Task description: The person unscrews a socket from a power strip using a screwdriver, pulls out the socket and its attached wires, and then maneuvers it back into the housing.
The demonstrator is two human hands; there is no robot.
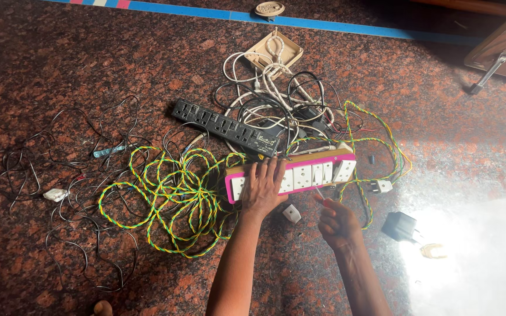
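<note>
Hands at work on a pink-edged switchboard with white sockets, seen from above on a speckled reddish stone floor. Left hand, fingers spread flat, presses down on the left half of the board and hides the sockets beneath it. Right hand, at about 4 o'clock from the left one, is closed around a red-handled screwdriver whose thin shaft points up toward the board's lower edge; the tip is too small to tell whether it touches. Both forearms are cut off by the bottom edge. At 9 o'clock from the board lies a loose tangle of twisted yellow-green wire, which also loops round the board's right end. At 11 o'clock a black power strip lies at a slant, its right end buried under a heap of white and black cables. At 12 o'clock, farther off, a beige square plate sits under a white cord. A small white plug lies between the two wrists; a black adapter at 4 o'clock borders a glare patch that washes out the floor there. Thin black wires sprawl at far 9 o'clock, hard to trace singly.
</note>
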